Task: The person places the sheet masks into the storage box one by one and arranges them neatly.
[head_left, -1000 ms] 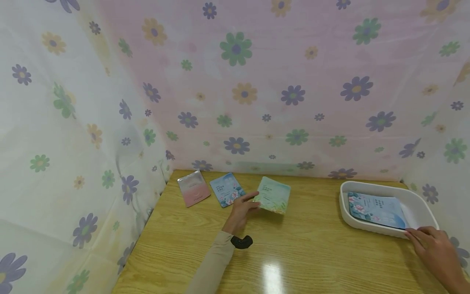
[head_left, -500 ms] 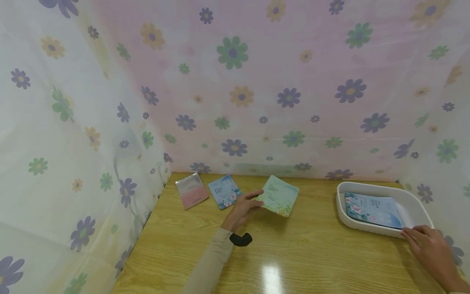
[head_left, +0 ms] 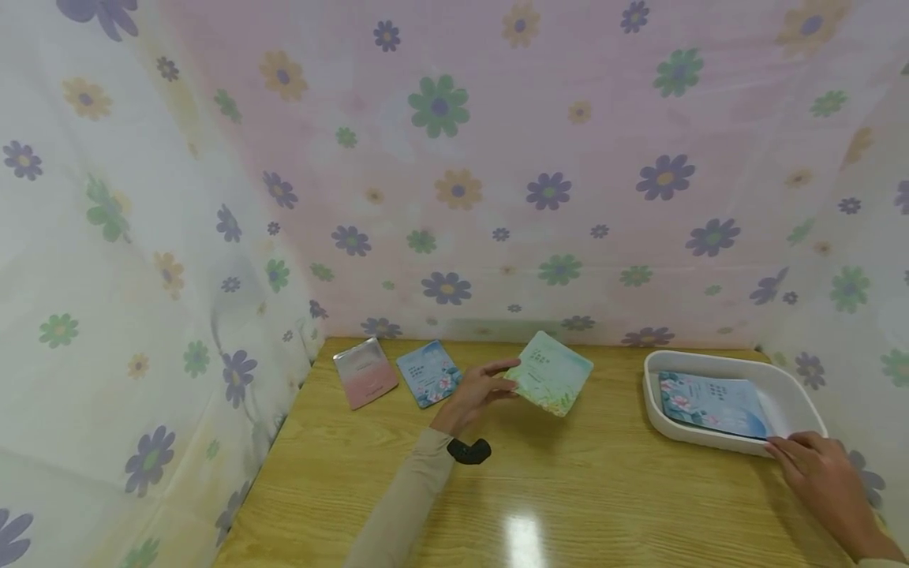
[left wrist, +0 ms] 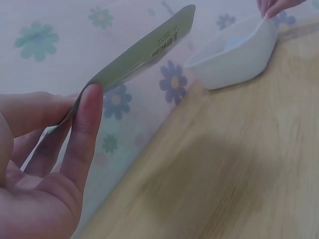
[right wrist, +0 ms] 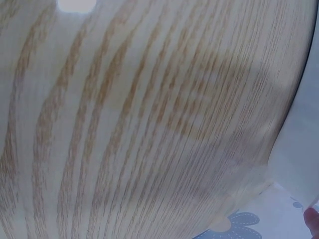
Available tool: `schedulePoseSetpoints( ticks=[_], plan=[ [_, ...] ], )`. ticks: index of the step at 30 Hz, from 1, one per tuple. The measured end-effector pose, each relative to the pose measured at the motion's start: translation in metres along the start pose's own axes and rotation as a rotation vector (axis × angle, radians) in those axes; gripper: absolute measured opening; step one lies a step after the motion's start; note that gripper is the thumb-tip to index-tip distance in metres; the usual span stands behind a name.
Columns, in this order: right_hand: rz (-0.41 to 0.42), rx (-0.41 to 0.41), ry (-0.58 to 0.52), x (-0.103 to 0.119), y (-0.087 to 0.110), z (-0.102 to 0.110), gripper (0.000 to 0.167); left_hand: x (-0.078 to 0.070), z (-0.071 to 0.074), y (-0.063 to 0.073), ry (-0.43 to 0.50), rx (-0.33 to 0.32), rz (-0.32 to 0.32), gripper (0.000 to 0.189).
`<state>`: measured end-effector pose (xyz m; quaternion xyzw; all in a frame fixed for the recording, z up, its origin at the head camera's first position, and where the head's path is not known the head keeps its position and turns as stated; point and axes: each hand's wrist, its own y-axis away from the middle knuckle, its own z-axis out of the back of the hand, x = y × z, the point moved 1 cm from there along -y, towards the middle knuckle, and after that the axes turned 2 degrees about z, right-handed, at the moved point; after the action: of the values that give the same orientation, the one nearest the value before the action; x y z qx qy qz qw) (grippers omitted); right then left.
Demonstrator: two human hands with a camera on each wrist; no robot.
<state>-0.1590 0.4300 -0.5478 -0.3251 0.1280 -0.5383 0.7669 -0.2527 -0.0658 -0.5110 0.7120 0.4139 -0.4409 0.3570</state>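
Note:
My left hand (head_left: 474,397) pinches a green face mask packet (head_left: 554,371) by its left edge, between thumb and fingers. It is held tilted above the table, and its shadow shows below it in the left wrist view, where the barcoded back of the packet (left wrist: 144,52) is seen. At the right, my right hand (head_left: 817,473) grips the near right rim of a white tray (head_left: 788,401). Only a fingertip of that hand (right wrist: 312,222) appears in the right wrist view, at the tray's edge. A blue flowered face mask packet (head_left: 717,404) lies inside the tray.
A pink and silver packet (head_left: 365,375) lies at the table's back left corner. Beside it is another blue flowered packet (head_left: 428,374), near my left hand. Flowered cloth (head_left: 497,173) hangs behind and along the sides of the wooden table (head_left: 604,497).
The green packet has swung up and to the right in my left hand, turning to a steeper slant. The right hand keeps its grip on the tray rim. The head view has shifted slightly.

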Motion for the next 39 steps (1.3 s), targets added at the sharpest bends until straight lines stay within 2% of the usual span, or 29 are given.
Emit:
schedulePoseSetpoints(
  ticks=[11, 18, 26, 32, 39],
  plan=[
    [-0.007, 0.0, -0.01, -0.001, 0.0, 0.0, 0.013, -0.009, -0.019, -0.026, -0.052, 0.052, 0.034, 0.045],
    [0.02, -0.004, -0.005, -0.003, 0.0, 0.0, 0.014, -0.008, -0.031, -0.04, -0.067, 0.151, 0.046, 0.044],
    [0.003, -0.018, -0.01, -0.006, 0.002, -0.001, 0.015, -0.01, -0.052, -0.06, -0.093, 0.221, 0.068, 0.043],
    [0.014, -0.037, -0.044, -0.002, 0.001, 0.002, 0.019, -0.004, -0.068, -0.078, -0.078, 0.267, 0.082, 0.043],
    [-0.02, -0.019, -0.046, -0.001, 0.002, 0.001, 0.018, 0.003, -0.087, -0.095, -0.049, 0.31, 0.103, 0.043]
  ],
)
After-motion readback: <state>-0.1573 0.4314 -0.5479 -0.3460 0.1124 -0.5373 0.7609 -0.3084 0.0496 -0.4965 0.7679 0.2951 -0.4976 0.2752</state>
